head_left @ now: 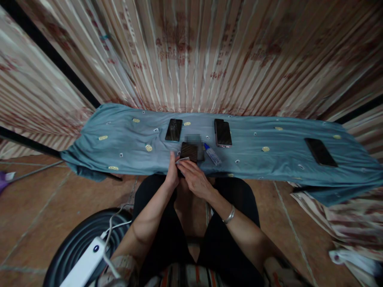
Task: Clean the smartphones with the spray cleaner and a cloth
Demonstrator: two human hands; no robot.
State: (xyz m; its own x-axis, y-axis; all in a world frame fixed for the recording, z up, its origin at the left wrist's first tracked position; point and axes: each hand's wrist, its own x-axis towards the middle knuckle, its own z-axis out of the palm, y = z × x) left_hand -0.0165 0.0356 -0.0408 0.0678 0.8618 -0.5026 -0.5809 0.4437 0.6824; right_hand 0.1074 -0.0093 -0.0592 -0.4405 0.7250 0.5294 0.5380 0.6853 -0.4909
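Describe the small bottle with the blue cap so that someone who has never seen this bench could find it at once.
Start at the long blue-grey cloth spread in front of the striped curtain. Near its front edge at the middle, just right of the dark phone that the two hands work on, lies the small bottle. It is the only clear, tube-shaped thing there, blue-capped and lying on its side; everything else near it is a flat dark phone.

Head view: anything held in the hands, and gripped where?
Both hands, left hand and right hand, pinch a small pale strip at the near edge of the dark phone; exact grip unclear.
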